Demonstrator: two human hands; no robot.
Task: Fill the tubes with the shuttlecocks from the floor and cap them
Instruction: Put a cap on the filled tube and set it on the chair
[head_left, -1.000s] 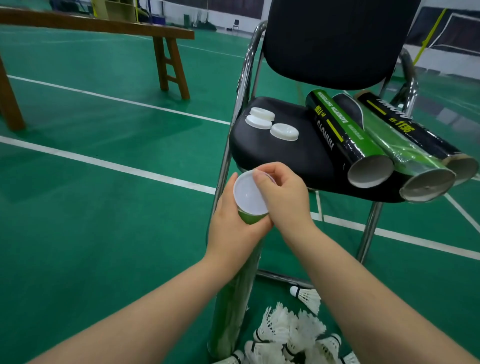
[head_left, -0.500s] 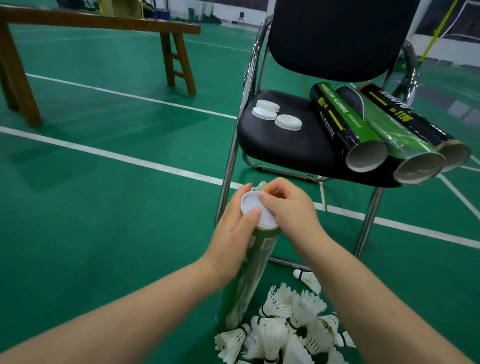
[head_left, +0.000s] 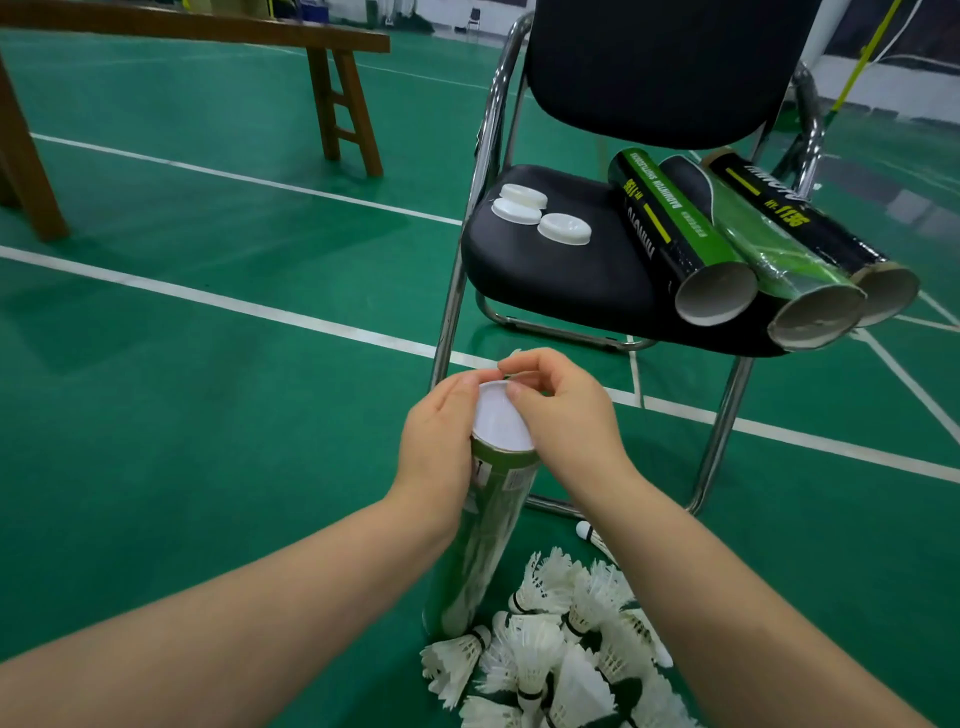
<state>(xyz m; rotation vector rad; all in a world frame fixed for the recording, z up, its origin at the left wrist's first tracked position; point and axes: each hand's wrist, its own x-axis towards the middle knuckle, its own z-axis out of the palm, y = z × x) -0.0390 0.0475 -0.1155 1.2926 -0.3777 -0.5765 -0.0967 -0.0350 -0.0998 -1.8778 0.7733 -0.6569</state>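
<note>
A green tube (head_left: 485, 525) stands upright on the floor in front of me, with a white cap (head_left: 500, 422) on its top. My left hand (head_left: 439, 447) grips the tube just under the rim. My right hand (head_left: 563, 415) curls over the cap's far edge and pinches it with the fingertips. A pile of white shuttlecocks (head_left: 561, 644) lies on the floor at the tube's foot. Three open tubes (head_left: 737, 234) lie side by side on the chair seat. Three loose white caps (head_left: 540, 215) sit on the seat to their left.
The black chair (head_left: 561, 280) with chrome legs stands directly ahead on the green court floor. A wooden bench (head_left: 332, 83) stands at the back left. One shuttlecock (head_left: 592, 535) lies apart near the chair's leg.
The tube has come down from chair height to stand lower on the floor. The cap, tilted at the rim before, now sits on the tube's top under my fingers.
</note>
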